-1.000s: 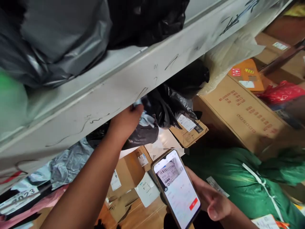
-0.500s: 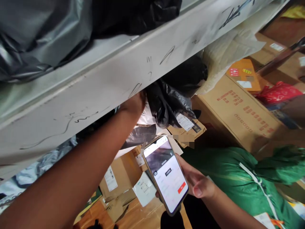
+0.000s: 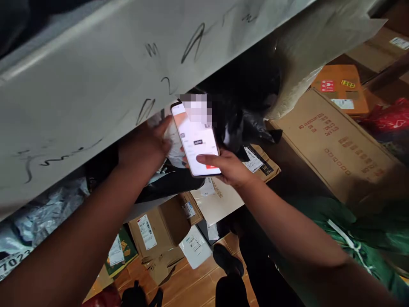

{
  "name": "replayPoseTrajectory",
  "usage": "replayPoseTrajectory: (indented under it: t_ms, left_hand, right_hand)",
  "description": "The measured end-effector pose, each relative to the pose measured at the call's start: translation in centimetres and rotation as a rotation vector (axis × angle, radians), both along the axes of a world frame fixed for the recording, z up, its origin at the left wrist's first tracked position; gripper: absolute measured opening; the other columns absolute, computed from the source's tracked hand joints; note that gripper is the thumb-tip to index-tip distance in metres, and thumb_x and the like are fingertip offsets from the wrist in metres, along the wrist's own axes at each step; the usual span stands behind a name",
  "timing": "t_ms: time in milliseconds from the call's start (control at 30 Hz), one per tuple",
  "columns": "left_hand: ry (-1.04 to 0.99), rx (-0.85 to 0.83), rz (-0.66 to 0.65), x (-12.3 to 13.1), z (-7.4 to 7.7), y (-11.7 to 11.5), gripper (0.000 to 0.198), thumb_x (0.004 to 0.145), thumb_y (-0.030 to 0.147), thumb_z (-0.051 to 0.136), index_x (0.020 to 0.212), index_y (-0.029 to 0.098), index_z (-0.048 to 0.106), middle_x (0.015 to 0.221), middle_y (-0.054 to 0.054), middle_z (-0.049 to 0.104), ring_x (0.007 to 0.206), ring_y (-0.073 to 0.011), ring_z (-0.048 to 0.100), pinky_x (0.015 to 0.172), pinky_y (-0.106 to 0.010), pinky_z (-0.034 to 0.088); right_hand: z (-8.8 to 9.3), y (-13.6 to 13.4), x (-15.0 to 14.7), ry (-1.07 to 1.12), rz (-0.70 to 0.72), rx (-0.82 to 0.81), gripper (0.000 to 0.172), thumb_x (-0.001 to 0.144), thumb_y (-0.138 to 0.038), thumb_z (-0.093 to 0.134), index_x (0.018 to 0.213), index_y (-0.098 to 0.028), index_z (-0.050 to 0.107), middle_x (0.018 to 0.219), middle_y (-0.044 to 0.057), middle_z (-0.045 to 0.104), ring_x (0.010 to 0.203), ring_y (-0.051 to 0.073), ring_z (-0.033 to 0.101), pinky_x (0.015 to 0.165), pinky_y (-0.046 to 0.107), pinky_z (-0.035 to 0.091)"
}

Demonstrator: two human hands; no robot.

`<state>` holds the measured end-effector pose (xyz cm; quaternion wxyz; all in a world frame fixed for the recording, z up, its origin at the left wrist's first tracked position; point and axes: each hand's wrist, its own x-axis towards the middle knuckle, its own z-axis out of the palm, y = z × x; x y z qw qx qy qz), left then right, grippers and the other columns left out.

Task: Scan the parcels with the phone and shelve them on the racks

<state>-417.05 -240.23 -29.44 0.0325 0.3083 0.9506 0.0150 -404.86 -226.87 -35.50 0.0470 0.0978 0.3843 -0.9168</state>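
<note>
My right hand (image 3: 230, 167) grips a phone (image 3: 195, 138) with a lit white screen, thumb lying across its lower edge, held up under the edge of a white shelf (image 3: 105, 81). My left hand (image 3: 143, 147) reaches under that shelf, its fingers curled on a white-labelled parcel (image 3: 171, 140) just left of the phone. Black plastic bags (image 3: 246, 98) lie in the shadow behind the phone. The fingertips of my left hand are partly hidden by the shelf edge and the parcel.
Large cardboard boxes (image 3: 335, 145) and an orange box (image 3: 341, 87) sit at right, a green sack (image 3: 367, 238) at lower right. Smaller labelled boxes (image 3: 159, 226) and a white packet (image 3: 195, 247) lie on the wooden floor (image 3: 191, 290). Grey plastic bags (image 3: 41, 213) lie at left.
My right hand has lifted the phone up and left, close to the shelf edge beside my left hand. The view has moved nearer to the shelf.
</note>
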Motion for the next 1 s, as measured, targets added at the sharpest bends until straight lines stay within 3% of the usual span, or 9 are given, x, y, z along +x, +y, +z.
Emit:
replayPoseTrajectory:
  t_ms: [133,300,400,600,700,767,833,900,1000]
  left_hand:
    - [0.287,-0.006,-0.013,-0.5,-0.1,-0.2,0.06,0.095,0.037,0.049,0.15,0.016,0.036,0.145,-0.021,0.046,0.137,-0.0391,0.04,0.111,-0.055,0.035]
    - [0.258,-0.239,-0.124,0.2,0.7,-1.1,0.046,0.096,0.018,0.035,0.137,0.018,0.055,0.106,-0.016,0.067,0.099,-0.035,0.066,0.077,-0.045,0.054]
    - [0.243,-0.372,-0.097,3.5,0.9,-2.4,0.05,0.095,0.019,0.035,0.143,0.018,0.049,0.091,-0.013,0.067,0.073,-0.0289,0.067,0.06,-0.035,0.051]
    - [0.295,-0.494,-0.071,9.5,-0.4,-4.4,0.055,0.096,0.018,0.033,0.15,0.012,0.04,0.08,-0.009,0.064,0.055,-0.0217,0.062,0.047,-0.03,0.043]
    - [0.26,-0.597,0.009,11.1,0.6,-3.5,0.056,0.096,0.021,0.033,0.152,0.009,0.035,0.062,-0.005,0.061,0.046,-0.0252,0.06,0.041,-0.032,0.039]
    - [0.148,-0.687,0.06,11.1,1.9,-1.4,0.051,0.097,0.024,0.03,0.14,0.007,0.052,0.048,-0.002,0.051,0.042,-0.0286,0.058,0.038,-0.033,0.037]
    - [0.069,-0.714,0.033,9.8,2.5,1.6,0.045,0.095,0.02,0.03,0.103,0.006,0.072,0.053,-0.007,0.054,0.05,-0.0301,0.062,0.044,-0.037,0.043]
    - [0.149,-0.631,-0.144,7.1,1.9,4.4,0.037,0.088,0.01,0.036,0.079,0.008,0.072,0.082,-0.018,0.066,0.082,-0.0334,0.067,0.074,-0.048,0.051]
    - [0.152,-0.295,-0.366,2.3,-0.6,5.6,0.036,0.091,0.021,0.044,0.118,0.015,0.067,0.124,-0.015,0.062,0.126,-0.0349,0.048,0.115,-0.059,0.021]
  right_hand:
    - [-1.2,1.9,-0.4,0.044,-0.09,0.26,0.034,0.064,-0.029,0.086,0.092,-0.017,0.072,0.094,0.001,0.073,0.096,0.022,0.067,0.102,0.045,0.047]
    - [-2.2,2.2,-0.3,0.12,-0.054,0.219,0.039,0.064,-0.03,0.089,0.096,-0.017,0.073,0.1,0.004,0.074,0.098,0.023,0.068,0.098,0.041,0.051]
    - [-2.4,3.4,0.1,0.115,0.001,0.147,0.044,0.064,-0.028,0.089,0.104,-0.018,0.073,0.102,0.004,0.075,0.097,0.023,0.069,0.095,0.04,0.054]
    - [-2.6,6.1,0.5,0.123,0.131,0.113,0.05,0.064,-0.026,0.09,0.11,-0.021,0.072,0.109,0.004,0.075,0.101,0.023,0.07,0.093,0.038,0.056]
    - [-2.6,6.8,0.3,0.125,0.189,0.108,0.05,0.064,-0.028,0.09,0.11,-0.02,0.072,0.108,0.005,0.075,0.104,0.024,0.069,0.099,0.04,0.053]
    - [-2.9,7.0,0.3,0.146,0.238,0.075,0.051,0.065,-0.034,0.089,0.111,-0.019,0.072,0.109,0.006,0.075,0.107,0.025,0.069,0.101,0.042,0.051]
    - [-3.3,7.1,0.4,0.182,0.264,0.024,0.057,0.065,-0.043,0.088,0.113,-0.018,0.071,0.109,0.008,0.075,0.108,0.028,0.069,0.101,0.045,0.051]
    - [-3.8,6.9,0.6,0.232,0.245,-0.011,0.061,0.066,-0.052,0.085,0.114,-0.017,0.07,0.106,0.01,0.075,0.106,0.031,0.07,0.098,0.048,0.052]
    - [-4.1,6.6,0.9,0.263,0.191,0.009,0.066,0.065,-0.061,0.083,0.112,-0.017,0.069,0.096,0.011,0.077,0.098,0.032,0.072,0.09,0.05,0.056]
